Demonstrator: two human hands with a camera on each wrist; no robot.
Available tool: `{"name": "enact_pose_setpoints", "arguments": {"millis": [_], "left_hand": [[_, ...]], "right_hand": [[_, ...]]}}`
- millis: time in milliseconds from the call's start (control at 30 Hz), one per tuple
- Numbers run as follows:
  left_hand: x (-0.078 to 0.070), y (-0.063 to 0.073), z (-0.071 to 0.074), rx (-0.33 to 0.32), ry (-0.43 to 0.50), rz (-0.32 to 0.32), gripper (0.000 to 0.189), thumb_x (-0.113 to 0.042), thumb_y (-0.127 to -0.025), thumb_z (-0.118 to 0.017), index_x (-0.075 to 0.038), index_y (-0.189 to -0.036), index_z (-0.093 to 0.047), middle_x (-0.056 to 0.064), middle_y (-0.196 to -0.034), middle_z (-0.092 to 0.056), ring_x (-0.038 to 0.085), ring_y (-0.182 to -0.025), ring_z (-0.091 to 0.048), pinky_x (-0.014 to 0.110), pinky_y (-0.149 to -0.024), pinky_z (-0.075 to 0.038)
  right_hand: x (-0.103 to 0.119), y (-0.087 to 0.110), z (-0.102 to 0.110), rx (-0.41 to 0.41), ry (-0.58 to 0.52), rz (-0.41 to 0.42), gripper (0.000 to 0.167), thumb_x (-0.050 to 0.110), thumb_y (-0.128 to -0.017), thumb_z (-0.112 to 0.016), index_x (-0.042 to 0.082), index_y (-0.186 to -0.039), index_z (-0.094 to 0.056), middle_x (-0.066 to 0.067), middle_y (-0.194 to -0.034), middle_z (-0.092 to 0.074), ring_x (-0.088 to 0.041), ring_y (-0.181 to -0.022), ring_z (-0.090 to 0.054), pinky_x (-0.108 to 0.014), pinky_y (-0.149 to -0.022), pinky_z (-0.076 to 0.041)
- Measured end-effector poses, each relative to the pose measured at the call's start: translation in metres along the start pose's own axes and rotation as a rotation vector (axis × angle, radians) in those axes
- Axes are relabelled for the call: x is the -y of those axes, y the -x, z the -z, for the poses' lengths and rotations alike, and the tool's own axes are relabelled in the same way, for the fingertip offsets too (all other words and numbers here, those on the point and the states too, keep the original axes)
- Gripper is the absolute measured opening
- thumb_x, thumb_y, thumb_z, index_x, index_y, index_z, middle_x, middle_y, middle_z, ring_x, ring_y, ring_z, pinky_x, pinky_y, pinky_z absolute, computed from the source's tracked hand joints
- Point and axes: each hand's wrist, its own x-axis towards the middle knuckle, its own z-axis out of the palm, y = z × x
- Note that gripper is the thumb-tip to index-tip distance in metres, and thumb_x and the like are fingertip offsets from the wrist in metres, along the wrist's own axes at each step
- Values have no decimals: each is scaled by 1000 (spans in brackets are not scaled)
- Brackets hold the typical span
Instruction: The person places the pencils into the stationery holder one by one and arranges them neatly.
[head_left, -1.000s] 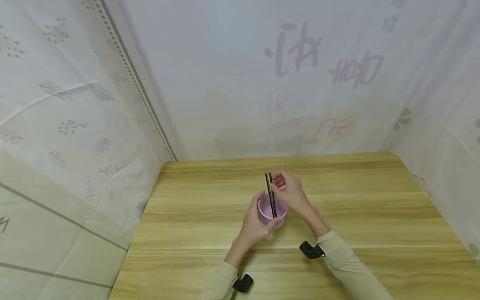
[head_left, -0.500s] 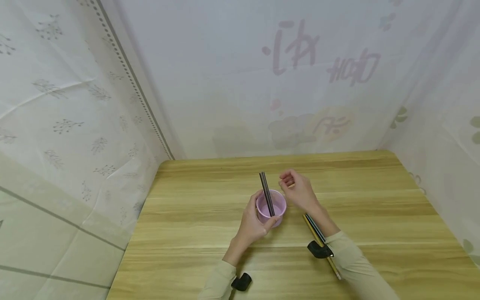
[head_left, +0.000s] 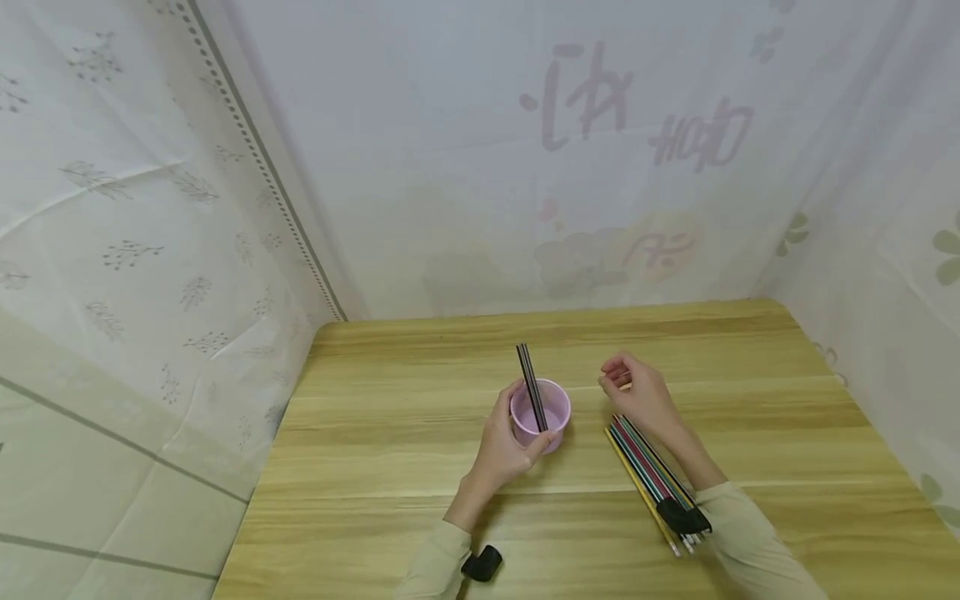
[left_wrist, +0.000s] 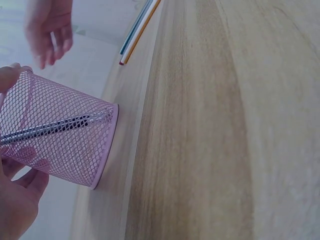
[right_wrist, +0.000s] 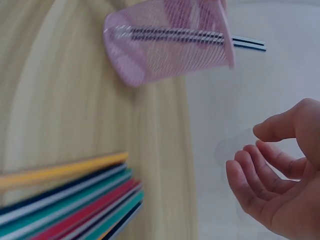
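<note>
Cup (head_left: 557, 402) of pink mesh is facing mouth-up over the middle of a wood-grained table (head_left: 375, 467); whether its base is touching the tabletop, I cannot tell. Inside, black-and-silver pencils (head_left: 527, 367) are leaning, their ends poking past the rim toward 11 o'clock.

Between the cup's 7 and 8 o'clock, the left hand (head_left: 504, 450) is grasping it, thumb lying by the near rim, fingers wrapping the side. Between 2 and 3 o'clock, apart from the cup, the right hand (head_left: 641, 393) is hovering, its fingers curving loosely and holding nothing, the thumb tip hanging near the forefinger.

At the cup's 4 o'clock, a bundle of coloured pencils (head_left: 647, 463) is lying on the table, slanting from 11 toward 5 o'clock and showing red, green and dark stripes. A yellow pencil (right_wrist: 75, 168) is running along its 9 o'clock side. In the head view, a black wrist mount (head_left: 684, 517) is covering part of the bundle.

Beyond the table, at 12 o'clock, a pale backdrop (head_left: 480, 167) is showing pinkish lettering.
</note>
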Motion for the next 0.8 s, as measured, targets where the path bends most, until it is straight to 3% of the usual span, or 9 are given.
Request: {"name": "enact_pose_setpoints", "arguments": {"millis": [367, 800], "left_hand": [[0, -1, 1, -25, -1, -29, 91, -26, -77, -85, -3, -150, -37, 18, -143, -56, 32, -126, -59, 50, -104, -53], [0, -1, -1, -12, 23, -13, 92, -25, -77, -86, -4, -151, -36, 17, -143, -55, 31, -127, -58, 49, -105, -53]], "right_hand": [[-30, 23, 12, 77, 96, -56, 18, 2, -88, -70, -6, -103, -64, -14, -90, -68, -19, -79, -65, -22, -68, -54], [-53, 43, 11, 113, 138, -102, 19, 1, -84, -73, -5, -99, -65, -10, -86, -67, -16, -77, -60, -22, -65, -51]]}}
